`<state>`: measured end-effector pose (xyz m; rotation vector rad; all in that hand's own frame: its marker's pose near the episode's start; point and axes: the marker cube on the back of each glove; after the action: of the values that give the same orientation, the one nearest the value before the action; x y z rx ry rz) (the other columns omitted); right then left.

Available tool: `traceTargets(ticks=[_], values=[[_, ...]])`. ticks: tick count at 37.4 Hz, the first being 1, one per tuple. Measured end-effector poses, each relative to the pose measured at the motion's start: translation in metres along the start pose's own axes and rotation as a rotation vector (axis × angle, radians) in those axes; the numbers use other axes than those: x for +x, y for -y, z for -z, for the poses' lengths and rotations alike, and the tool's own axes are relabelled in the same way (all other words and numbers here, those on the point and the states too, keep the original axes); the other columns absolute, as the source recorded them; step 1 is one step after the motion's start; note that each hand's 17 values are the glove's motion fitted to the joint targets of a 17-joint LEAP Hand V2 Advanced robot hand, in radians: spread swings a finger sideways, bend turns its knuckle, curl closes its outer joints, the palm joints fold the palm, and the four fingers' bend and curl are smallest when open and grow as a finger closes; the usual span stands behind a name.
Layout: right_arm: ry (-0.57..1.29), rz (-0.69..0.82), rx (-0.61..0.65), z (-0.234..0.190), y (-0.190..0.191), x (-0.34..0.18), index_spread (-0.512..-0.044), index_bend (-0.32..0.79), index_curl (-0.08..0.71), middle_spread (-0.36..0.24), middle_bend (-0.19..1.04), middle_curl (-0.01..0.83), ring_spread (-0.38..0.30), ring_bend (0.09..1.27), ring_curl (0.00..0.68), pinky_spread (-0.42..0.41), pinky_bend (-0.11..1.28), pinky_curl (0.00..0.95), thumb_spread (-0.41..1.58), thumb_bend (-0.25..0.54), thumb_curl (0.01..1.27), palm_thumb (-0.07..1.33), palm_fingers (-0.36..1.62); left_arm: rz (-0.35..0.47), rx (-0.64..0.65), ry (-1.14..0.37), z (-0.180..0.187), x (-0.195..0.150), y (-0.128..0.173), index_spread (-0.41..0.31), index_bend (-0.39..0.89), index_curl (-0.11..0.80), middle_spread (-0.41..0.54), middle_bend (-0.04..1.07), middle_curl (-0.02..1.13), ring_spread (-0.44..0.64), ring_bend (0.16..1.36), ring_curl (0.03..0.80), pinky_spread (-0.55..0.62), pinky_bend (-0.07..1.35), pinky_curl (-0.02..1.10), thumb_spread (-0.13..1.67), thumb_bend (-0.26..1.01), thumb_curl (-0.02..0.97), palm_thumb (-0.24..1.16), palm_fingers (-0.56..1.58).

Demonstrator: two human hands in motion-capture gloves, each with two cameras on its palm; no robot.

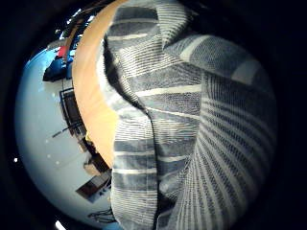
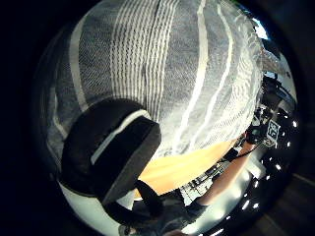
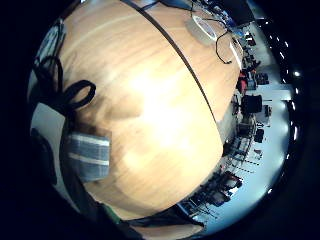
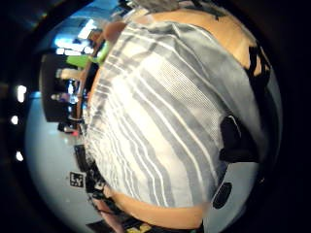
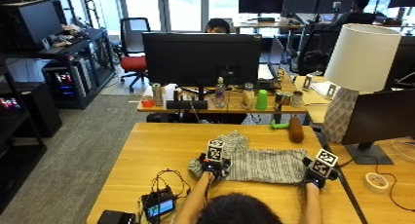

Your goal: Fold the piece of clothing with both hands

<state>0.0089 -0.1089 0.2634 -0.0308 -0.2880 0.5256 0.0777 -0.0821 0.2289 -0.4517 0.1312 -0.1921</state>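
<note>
Both hands, left (image 5: 212, 166) and right (image 5: 315, 176), are pinching the striped grey shirt (image 5: 259, 164) on the worktop (image 5: 162, 146); uneven pulling risks skewing the fold.

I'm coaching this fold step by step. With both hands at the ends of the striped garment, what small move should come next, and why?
Probably lift both ends and carry the near edge over toward the far edge. The grey-and-white striped garment lies spread across the wooden table, the left hand at one end, the right hand at the other, and part bunches behind the left hand.
</note>
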Motion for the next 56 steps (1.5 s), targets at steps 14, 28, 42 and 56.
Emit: traceTargets(ticks=[14,28,42,56], values=[[0.089,-0.048,-0.107,0.011,0.086,0.006,-0.214,0.21,0.275,-0.13,0.39,0.499,-0.217,0.76,0.487,-0.304,0.67,0.417,0.94,0.091,0.34,1.13,1.35,-0.063,-0.068,0.011,0.011,0.001,-0.002,-0.091,0.15,0.32,0.094,0.16,0.26,0.3,0.61,0.338,0.33,0.53,0.35,1.07,-0.02,0.225,0.05,0.22],[0.183,0.227,0.019,0.16,0.024,-0.144,-0.205,0.17,0.346,-0.13,0.4,0.503,-0.228,0.76,0.484,-0.314,0.67,0.426,0.77,-0.002,0.41,1.13,1.33,-0.049,-0.005,-0.232,0.054,-0.032,-0.014,-0.092,0.12,0.304,0.067,0.15,0.27,0.2,0.65,0.336,0.13,0.59,0.36,1.1,-0.01,0.24,0.12,0.37],[0.104,0.476,0.001,0.141,-0.049,-0.332,-0.205,0.16,0.369,-0.143,0.38,0.501,-0.232,0.76,0.482,-0.318,0.66,0.432,0.47,-0.03,0.52,1.07,1.31,0.155,0.095,-0.222,0.088,-0.093,-0.041,-0.089,0.14,0.302,0.042,0.15,0.27,0.11,0.66,0.342,0.01,0.61,0.38,1.16,-0.01,0.247,0.21,0.42],[0.029,0.495,-0.294,0.037,-0.177,-0.418,-0.213,0.1,0.361,-0.162,0.4,0.513,-0.237,0.76,0.486,-0.324,0.71,0.448,0.42,0.002,0.6,1.08,1.27,0.385,0.108,-0.098,0.093,-0.166,-0.072,-0.077,0.16,0.326,0.058,0.14,0.27,0.12,0.63,0.333,0.05,0.54,0.36,1.21,-0.01,0.245,0.27,0.39]])
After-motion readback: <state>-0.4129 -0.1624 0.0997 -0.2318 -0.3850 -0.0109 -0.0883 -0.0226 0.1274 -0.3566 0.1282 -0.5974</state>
